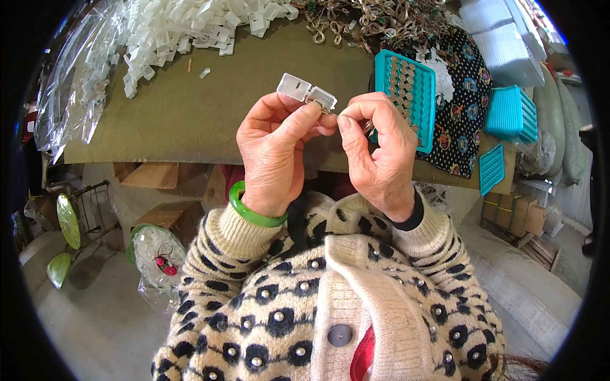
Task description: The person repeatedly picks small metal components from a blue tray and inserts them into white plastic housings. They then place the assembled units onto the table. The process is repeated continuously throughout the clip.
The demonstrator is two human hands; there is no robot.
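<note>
- Table (190, 127): broad, with a plain olive-brown top, stretching across the work area in front of a seated person.
- Person (279, 311): in a cream knitted cardigan with black spots and pearly beads, both forearms raised to the table's near edge.
- Heap of cases (184, 28): many small, whitish, see-through plastic pieces, spread over the far left of the table beside a crinkled clear bag (73, 101).
- Pile of looped pieces (381, 22): brownish and shiny, in a tangle at the far edge.
- Dark patterned cloth (469, 95): at the right, partly under a teal tray (427, 120) with rows of round, coppery pieces (401, 79) in its left part.
- Left hand (272, 149): a green bangle (254, 219) on its wrist; thumb and fingers hold a small case.
- Right hand (384, 152): just beside it, a black band at the wrist; thumb and index finger come narrowly together, though I cannot tell whether anything thin is pinched there.
- Opened case (293, 87): clear whitish plastic, two halves spread apart, in the left hand above the table.
</note>
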